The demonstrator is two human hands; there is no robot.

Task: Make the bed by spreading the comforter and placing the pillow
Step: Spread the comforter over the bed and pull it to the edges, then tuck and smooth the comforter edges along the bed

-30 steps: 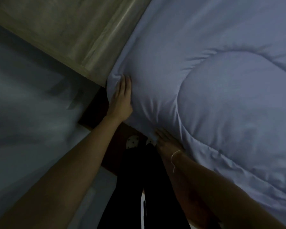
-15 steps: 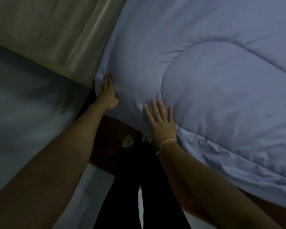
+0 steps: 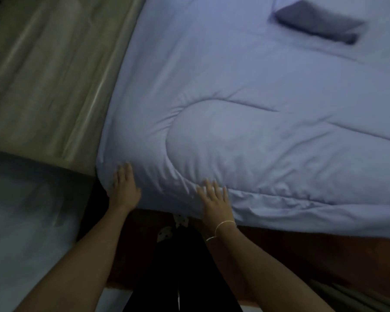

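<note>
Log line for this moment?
left hand: flat at comforter corner | right hand: flat on near edge | pillow: far end

We count the things at the bed corner
We see one pale blue comforter [image 3: 245,91], one darker pillow [image 3: 318,24] lying on it at the far end, two hands – a left hand [image 3: 124,188] and a right hand [image 3: 214,202] – one thin wrist string [image 3: 221,226] and one wooden bed frame [image 3: 302,251]

Pale blue comforter [image 3: 245,91], polka-dot slippers [image 3: 180,219]
</note>
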